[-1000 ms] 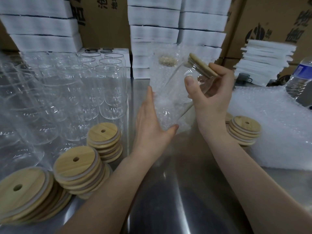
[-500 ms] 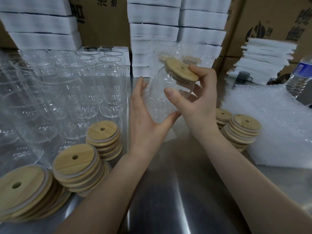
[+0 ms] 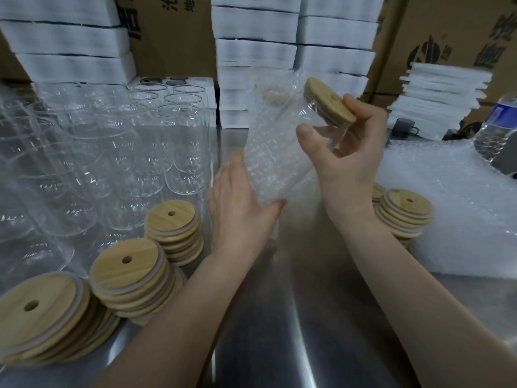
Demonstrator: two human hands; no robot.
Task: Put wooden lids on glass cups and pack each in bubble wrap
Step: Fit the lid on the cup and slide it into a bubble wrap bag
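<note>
Your right hand (image 3: 347,163) gripped the cup (image 3: 321,121) just right of the frame's centre. The thumb lay across the glass and the fingers curled round the rim of the lid (image 3: 327,103). The lid sat on the cup's mouth, and the cup tilted so the lid pointed to the upper right.

The cup's lower part sat inside the wrap (image 3: 268,152), while its neck and lid stood clear. Your left hand (image 3: 237,203) lay flat against the wrap's left side with straight fingers, the thumb tip under its lower end. Cup and wrap were held up off the table (image 3: 279,317).

Empty cups (image 3: 179,141) stood crowded across the left of the frame. Three lid stacks (image 3: 123,273) ran along the lower left in front of them. Another lid stack (image 3: 405,211) sat at mid right, touching a wrap pile (image 3: 453,208).

White boxes (image 3: 254,23) and cartons (image 3: 447,29) filled the top. A bottle (image 3: 498,130) stood at the right edge, a dark mug (image 3: 402,128) near it.
</note>
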